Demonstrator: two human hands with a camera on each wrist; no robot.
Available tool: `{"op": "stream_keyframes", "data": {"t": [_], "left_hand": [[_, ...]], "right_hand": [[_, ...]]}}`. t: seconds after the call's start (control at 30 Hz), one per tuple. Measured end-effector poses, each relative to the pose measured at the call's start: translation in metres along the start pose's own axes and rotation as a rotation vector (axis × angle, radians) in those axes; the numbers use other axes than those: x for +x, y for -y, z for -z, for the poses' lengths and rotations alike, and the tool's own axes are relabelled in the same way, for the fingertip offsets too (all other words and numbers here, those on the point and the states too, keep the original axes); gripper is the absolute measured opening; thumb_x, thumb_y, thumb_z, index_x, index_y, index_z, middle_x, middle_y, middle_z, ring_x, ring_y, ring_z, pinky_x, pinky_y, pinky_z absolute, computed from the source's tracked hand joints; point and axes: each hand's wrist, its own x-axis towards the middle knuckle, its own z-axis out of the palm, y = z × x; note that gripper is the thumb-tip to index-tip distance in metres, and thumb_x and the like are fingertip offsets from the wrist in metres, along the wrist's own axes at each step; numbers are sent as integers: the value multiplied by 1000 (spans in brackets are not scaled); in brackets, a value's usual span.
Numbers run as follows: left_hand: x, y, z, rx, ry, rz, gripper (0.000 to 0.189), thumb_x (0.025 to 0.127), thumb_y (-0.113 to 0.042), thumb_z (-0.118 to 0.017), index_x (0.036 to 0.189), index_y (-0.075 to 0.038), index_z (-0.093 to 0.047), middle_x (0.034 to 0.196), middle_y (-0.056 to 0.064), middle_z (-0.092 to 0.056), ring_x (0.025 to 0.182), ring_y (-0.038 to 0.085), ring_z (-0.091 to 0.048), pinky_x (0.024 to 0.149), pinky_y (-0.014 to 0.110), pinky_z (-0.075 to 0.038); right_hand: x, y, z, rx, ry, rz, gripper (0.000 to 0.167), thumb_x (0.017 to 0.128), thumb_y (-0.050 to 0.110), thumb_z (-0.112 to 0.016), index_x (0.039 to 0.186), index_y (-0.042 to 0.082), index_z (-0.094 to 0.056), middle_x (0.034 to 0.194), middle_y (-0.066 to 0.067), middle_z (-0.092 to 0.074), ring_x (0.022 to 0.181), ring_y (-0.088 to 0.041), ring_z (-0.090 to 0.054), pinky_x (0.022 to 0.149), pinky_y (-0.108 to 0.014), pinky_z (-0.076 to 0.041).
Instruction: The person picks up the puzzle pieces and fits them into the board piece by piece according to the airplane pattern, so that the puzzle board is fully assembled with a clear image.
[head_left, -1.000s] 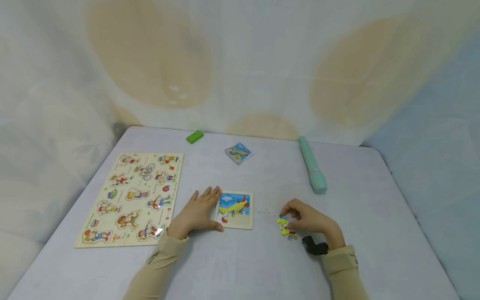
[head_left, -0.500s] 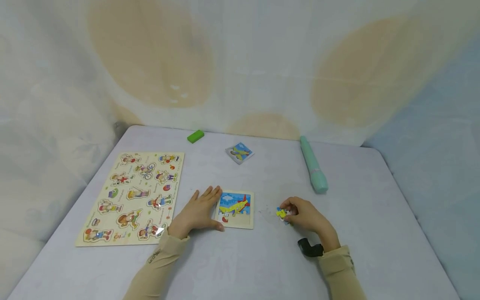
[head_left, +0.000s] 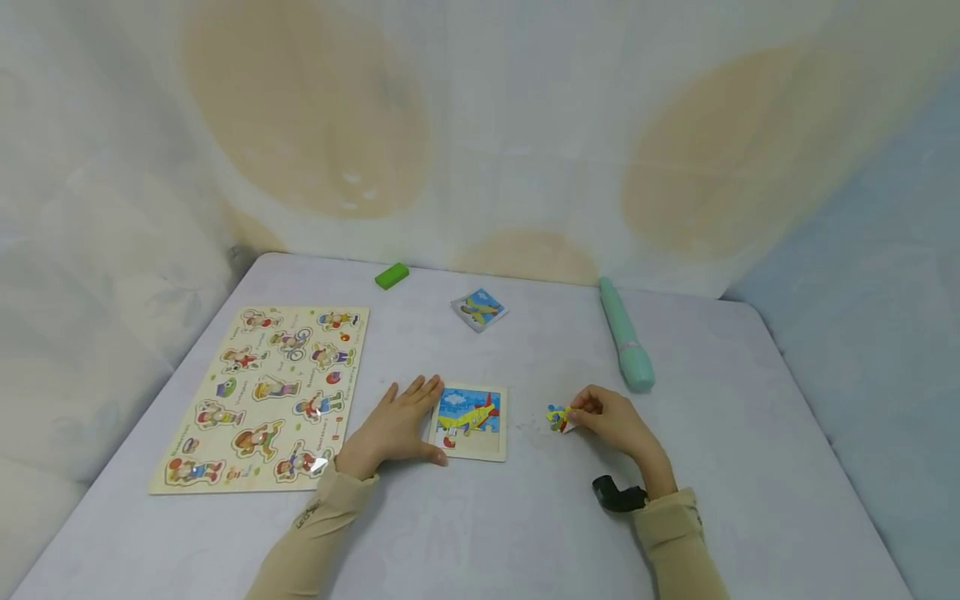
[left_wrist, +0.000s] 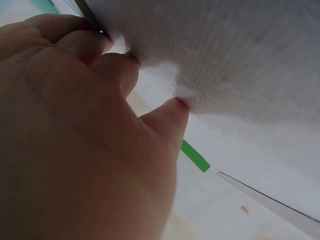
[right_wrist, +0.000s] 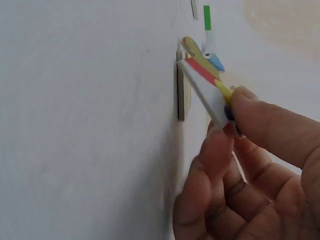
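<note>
My left hand [head_left: 393, 429] rests on the table with fingers spread, fingertips at the left edge of a small framed jigsaw puzzle [head_left: 503, 433]. Its picture is a yellow airplane on blue, with a bare strip along the bottom. To the right of the puzzle, my right hand [head_left: 615, 421] pinches jigsaw pieces [head_left: 557, 417] between thumb and fingers. Up close in the right wrist view, a puzzle piece [right_wrist: 202, 90] shows red, white and yellow on its face, held tilted above the table; another piece overlaps behind it.
A large wooden board of sports figures [head_left: 285, 408] lies at the left. Farther back are a green block [head_left: 392, 276], a small airplane picture card [head_left: 480, 310] and a mint-green microphone-shaped object [head_left: 627, 337]. A black wrist camera [head_left: 618, 495] sits by my right wrist.
My right hand has gathered the jigsaw pieces from the table, where they lay spread out, into its pinch and shifted slightly away from me. The left hand has stayed in place.
</note>
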Motion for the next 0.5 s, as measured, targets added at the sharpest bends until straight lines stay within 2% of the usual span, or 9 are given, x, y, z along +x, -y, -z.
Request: {"op": "stream_keyframes", "data": {"t": [0.23, 0.37, 0.5], "left_hand": [[0, 0, 2, -3, -5, -2, 114, 64, -52, -84, 152, -5, -28, 161, 10, -23, 150, 34, -16, 119, 61, -9], [-1, -1, 3, -8, 3, -2, 115, 64, -52, -84, 152, -5, -28, 161, 10, -23, 150, 34, -16, 119, 61, -10], [-1, -1, 2, -7, 7, -4, 115, 64, -52, -84, 152, -5, -28, 161, 10, -23, 151, 33, -16, 120, 61, -9]], "right_hand": [[13, 19, -5, 117, 55, 75, 23, 97, 13, -56, 117, 4, -64, 77, -9, -56, 66, -15, -49, 57, -22, -42], [22, 36, -12, 150, 86, 95, 22, 96, 13, -58, 114, 3, -65, 78, -14, -57, 66, -16, -48, 56, -22, -41], [28, 52, -26, 182, 94, 101, 23, 92, 15, -64, 110, 1, -65, 84, -19, -65, 69, -22, -56, 57, -24, -45]]}}
